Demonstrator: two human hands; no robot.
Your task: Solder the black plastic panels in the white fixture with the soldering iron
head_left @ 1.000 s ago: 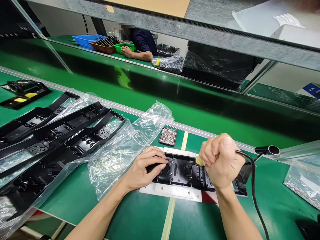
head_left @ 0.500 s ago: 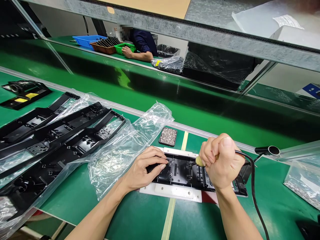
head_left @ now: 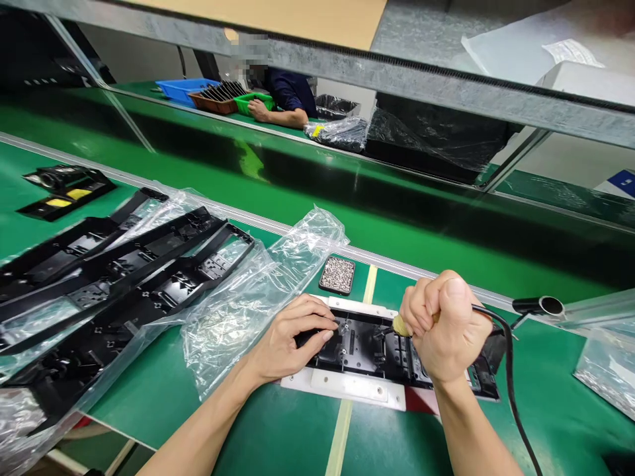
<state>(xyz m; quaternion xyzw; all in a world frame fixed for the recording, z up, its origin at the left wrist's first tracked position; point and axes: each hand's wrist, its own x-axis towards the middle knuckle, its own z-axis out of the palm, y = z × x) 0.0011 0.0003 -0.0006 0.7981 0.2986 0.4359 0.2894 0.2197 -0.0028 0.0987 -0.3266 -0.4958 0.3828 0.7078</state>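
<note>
Corded tool pressed to a black plastic part on a white fixture

The right hand is clenched round a yellow-tipped corded tool — its tip meets the black plastic part, glossy, ribbed, dotted with small posts. The left hand lies flat, fingers pressing the part's left end. Part and white fixture sit on the green bench, just before a tray of screws.

No legible text, label, brand, number or sign appears in the view. The white sheet on the upper shelf, far above and beyond the fingers, carries marks too small to read. The blue item at the right edge, well beyond the fingers, shows pale marks that cannot be resolved.
</note>
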